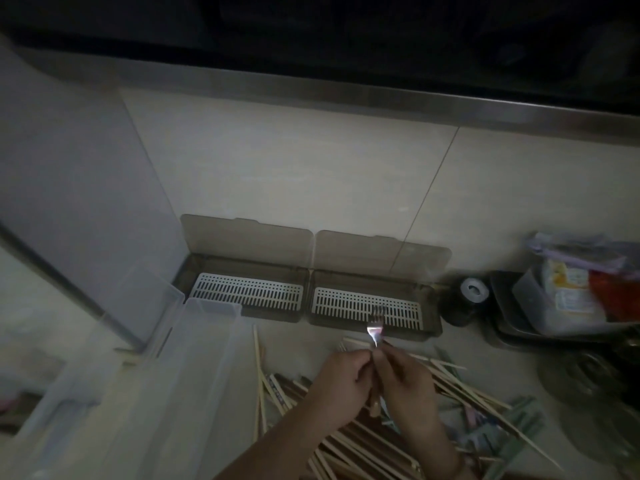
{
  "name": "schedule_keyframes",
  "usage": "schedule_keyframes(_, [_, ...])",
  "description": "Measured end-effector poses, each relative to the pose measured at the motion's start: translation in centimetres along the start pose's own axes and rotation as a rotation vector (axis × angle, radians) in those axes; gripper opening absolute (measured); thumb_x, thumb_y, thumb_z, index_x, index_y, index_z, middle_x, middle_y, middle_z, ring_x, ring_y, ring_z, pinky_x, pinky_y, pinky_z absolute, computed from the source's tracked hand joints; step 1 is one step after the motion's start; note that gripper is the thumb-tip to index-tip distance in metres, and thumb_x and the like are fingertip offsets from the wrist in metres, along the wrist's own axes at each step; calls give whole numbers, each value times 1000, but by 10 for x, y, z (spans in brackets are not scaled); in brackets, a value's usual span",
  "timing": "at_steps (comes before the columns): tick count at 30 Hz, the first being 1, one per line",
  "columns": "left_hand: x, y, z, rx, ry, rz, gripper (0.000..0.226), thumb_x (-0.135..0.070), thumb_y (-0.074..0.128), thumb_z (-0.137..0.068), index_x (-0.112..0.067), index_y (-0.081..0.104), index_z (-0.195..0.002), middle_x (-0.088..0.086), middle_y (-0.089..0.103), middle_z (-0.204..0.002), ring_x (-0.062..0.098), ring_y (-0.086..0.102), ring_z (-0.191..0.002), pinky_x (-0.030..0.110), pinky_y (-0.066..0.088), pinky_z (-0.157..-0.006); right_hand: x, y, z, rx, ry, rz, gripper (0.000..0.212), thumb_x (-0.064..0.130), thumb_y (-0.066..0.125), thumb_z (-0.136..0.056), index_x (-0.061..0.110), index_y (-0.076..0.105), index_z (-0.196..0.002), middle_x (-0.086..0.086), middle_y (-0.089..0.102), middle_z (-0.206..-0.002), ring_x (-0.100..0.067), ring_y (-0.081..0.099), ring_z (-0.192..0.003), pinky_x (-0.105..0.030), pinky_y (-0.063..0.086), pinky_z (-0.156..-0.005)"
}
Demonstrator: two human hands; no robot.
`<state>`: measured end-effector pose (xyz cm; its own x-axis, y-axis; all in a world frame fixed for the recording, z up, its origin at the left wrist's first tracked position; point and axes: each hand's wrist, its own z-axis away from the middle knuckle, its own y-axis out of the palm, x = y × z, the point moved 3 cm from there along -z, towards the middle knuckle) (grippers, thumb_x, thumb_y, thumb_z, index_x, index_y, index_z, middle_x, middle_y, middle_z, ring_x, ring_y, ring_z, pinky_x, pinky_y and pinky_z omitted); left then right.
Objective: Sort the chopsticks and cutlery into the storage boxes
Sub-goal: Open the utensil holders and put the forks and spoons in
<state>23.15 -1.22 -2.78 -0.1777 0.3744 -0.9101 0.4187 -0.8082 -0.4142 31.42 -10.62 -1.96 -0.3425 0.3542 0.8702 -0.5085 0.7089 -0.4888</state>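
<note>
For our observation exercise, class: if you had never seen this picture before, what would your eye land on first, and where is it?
First comes the shiny fork, held upright at centre by the left hand and the right hand, tines over the right storage box. Next, the two open boxes with white slotted trays, the left storage box beside it, against the wall. Then the messy pile of chopsticks on the counter below the hands.

Your left hand [341,379] and right hand [403,379] meet at centre, fingers curled, forearms converging from below.
</note>
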Motion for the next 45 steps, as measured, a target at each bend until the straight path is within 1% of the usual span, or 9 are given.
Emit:
schedule_keyframes(5, [4, -12, -11, 124, 53, -365, 27, -43, 50, -90, -23, 66, -85, -8, 65, -70, 2, 58, -66, 23, 46, -61, -7, -8, -12, 27, 59, -81, 27, 16, 59, -93, 31, 69, -72, 6, 70, -73, -9, 66, -68, -34, 53, -67])
schedule_keyframes(7, [10, -23, -19, 43, 84, -513, 33, -52, 45, -91, -29, 66, -102, -10, 67, -102, 6, 58, -99, 32, 48, -89, 4, -23, -34, -9, -68, -63, 28, 20, 54, -97, 29, 65, -73, 6, 67, -68, -5, 64, -68, -24, 51, -64])
schedule_keyframes(9, [20, -39, -25, -47, 49, -788, 48, -55, 36, -92, -31, 52, -130, -5, 46, -144, 19, 33, -137, 47, 19, -116, 14, -33, -62, 11, -221, 135, 19, 16, 54, -96, 24, 69, -87, 14, 67, -79, 2, 61, -75, -12, 45, -67])
schedule_keyframes(15, [51, -65, -27, 92, -167, -1052, 62, -58, 29, -93, -36, 13, -149, -3, 4, -162, 27, -13, -147, 61, -29, -100, -4, 2, -140, 492, -203, 707, 32, 3, 58, -90, 15, 68, -117, -9, 64, -113, -22, 59, -101, -27, 45, -89])
schedule_keyframes(20, [61, -66, -21, 110, -192, -1003, 64, -53, 34, -95, -42, 4, -150, -9, -6, -162, 26, -15, -147, 64, -20, -105, -23, 30, -156, 603, -77, 685, 23, 4, 54, -92, 10, 73, -102, -11, 70, -107, -13, 59, -87, -17, 38, -75])
schedule_keyframes(27, [63, -68, -20, 124, -230, -951, 65, -44, 39, -95, -46, 2, -149, -13, -10, -161, 25, -18, -146, 64, -19, -106, -37, 27, -155, 672, 43, 673, 15, 6, 62, -87, 10, 75, -93, -10, 70, -109, -22, 63, -103, -21, 44, -92])
schedule_keyframes(34, [58, -68, -18, 131, -212, -981, 70, -47, 43, -92, -44, 3, -150, -10, -6, -162, 27, -14, -146, 64, -16, -107, -4, 8, -86, 60, -429, 501, 11, 15, 63, -87, 21, 71, -92, 3, 71, -90, -10, 63, -77, -17, 44, -73])
schedule_keyframes(38, [58, -68, -15, 141, -183, -996, 74, -49, 45, -91, -42, 1, -150, -9, -7, -162, 27, -14, -146, 63, -18, -106, -29, 32, -41, 342, -306, 761, 14, 31, 55, -88, 32, 69, -91, 8, 71, -86, -9, 64, -72, -20, 49, -66])
schedule_keyframes(45, [56, -68, -14, 139, -217, -955, 72, -44, 44, -93, -44, 0, -150, -11, -8, -161, 25, -10, -147, 65, -13, -109, -43, 41, -37, 352, -71, 886, 19, 30, 50, -88, 32, 68, -93, 4, 70, -93, -17, 66, -85, -23, 44, -68])
